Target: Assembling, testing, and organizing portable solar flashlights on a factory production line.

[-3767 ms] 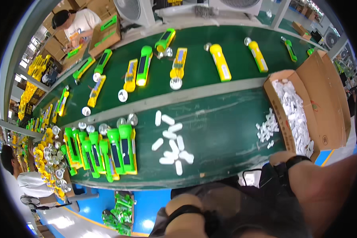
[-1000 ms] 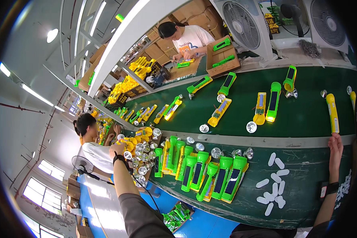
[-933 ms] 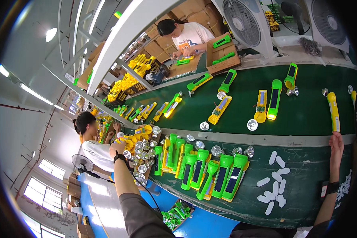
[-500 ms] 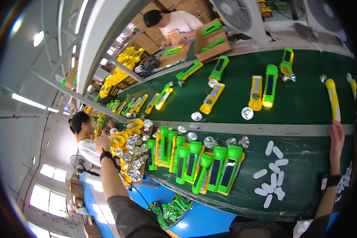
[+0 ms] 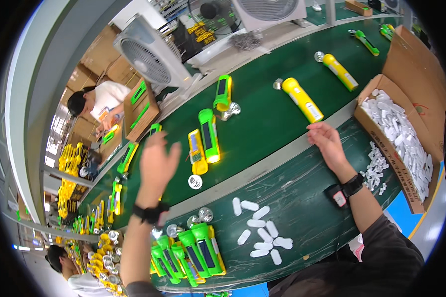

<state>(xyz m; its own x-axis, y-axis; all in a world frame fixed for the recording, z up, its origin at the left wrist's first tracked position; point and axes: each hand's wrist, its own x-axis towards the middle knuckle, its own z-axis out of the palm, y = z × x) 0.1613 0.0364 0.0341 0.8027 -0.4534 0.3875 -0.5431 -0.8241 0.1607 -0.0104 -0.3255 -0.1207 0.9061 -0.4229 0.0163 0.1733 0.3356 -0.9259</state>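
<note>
My left hand [image 5: 158, 161] is over the green belt with fingers spread and nothing in them. Nearest to it are a yellow flashlight body [image 5: 197, 152] showing its inside, and a green-and-yellow flashlight [image 5: 209, 134] glowing at one end. My right hand [image 5: 327, 141] has loosely bent, apart fingers just below the end of a yellow flashlight [image 5: 302, 100]; I cannot tell whether they touch. A silver reflector [image 5: 278, 84] lies by that flashlight's far end. Between my forearms, white oval pieces [image 5: 256, 223] are scattered on the green worktable, beside a row of green flashlights [image 5: 193, 250].
A cardboard box [image 5: 415, 190] of white pieces stands at the right, beside a loose pile [image 5: 375, 166]. A metal rail [image 5: 272, 157] separates belt and worktable. Fans [image 5: 151, 57] stand behind the belt. Two people work at the left, near yellow parts [image 5: 70, 166].
The view has swung to the right, bringing the box of white pieces into sight. My left hand has moved from the reflector-topped parts at the left to over the belt.
</note>
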